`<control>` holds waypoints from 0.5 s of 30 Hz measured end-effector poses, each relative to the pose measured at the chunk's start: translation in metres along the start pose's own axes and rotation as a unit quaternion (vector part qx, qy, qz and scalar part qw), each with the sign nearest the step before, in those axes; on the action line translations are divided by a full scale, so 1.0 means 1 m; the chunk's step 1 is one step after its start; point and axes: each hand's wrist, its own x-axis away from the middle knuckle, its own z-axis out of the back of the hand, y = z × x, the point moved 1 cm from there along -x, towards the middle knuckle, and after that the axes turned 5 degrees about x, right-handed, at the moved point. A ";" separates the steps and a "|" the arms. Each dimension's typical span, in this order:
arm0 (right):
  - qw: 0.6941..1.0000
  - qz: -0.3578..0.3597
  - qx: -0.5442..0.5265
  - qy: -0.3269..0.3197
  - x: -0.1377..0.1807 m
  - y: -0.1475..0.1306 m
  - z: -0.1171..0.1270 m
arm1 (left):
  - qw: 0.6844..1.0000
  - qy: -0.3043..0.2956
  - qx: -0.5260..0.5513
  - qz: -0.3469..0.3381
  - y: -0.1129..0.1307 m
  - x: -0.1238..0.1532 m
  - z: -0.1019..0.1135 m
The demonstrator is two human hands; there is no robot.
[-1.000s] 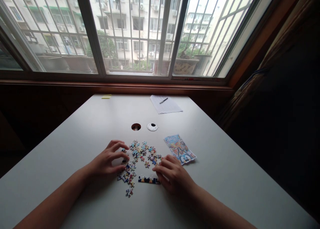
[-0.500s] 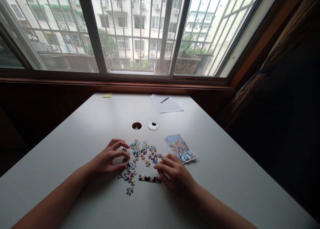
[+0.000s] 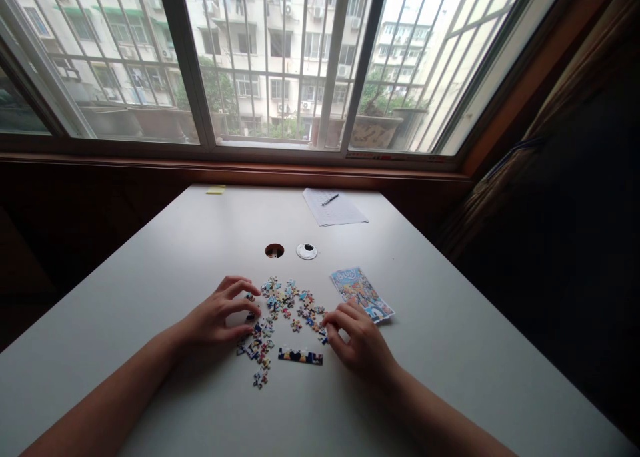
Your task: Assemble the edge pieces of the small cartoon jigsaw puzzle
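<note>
Several small colourful puzzle pieces (image 3: pixel 285 307) lie scattered on a white table (image 3: pixel 150 264). A short joined strip of pieces (image 3: pixel 300 356) lies nearest me. My left hand (image 3: pixel 217 316) rests at the left edge of the pile, fingers curled and slightly apart over pieces, nothing visibly lifted. My right hand (image 3: pixel 357 337) is at the right edge of the pile, fingertips pinched together on a puzzle piece near the strip's right end. A printed picture card (image 3: pixel 361 294) lies just behind my right hand.
A round cable hole (image 3: pixel 274 250) and its white cap (image 3: pixel 307 251) sit behind the pile. Farther back lie a paper sheet (image 3: pixel 335 208) with a pen (image 3: pixel 329 199) and a yellow sticky note (image 3: pixel 215 189). A barred window spans the far wall; dark curtain at right.
My right hand has moved right and away from the joined strip, up toward the pile's right edge, and its fingers have closed into a pinch. My left hand has barely moved.
</note>
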 end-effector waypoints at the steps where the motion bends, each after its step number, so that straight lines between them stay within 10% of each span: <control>1: 1.000 0.003 -0.001 -0.004 0.000 0.000 0.000 | 1.000 0.000 0.001 0.001 0.000 0.000 0.000; 15: 0.999 0.026 -0.012 -0.016 -0.003 -0.007 0.004 | 1.000 -0.003 0.005 0.005 0.001 0.000 0.000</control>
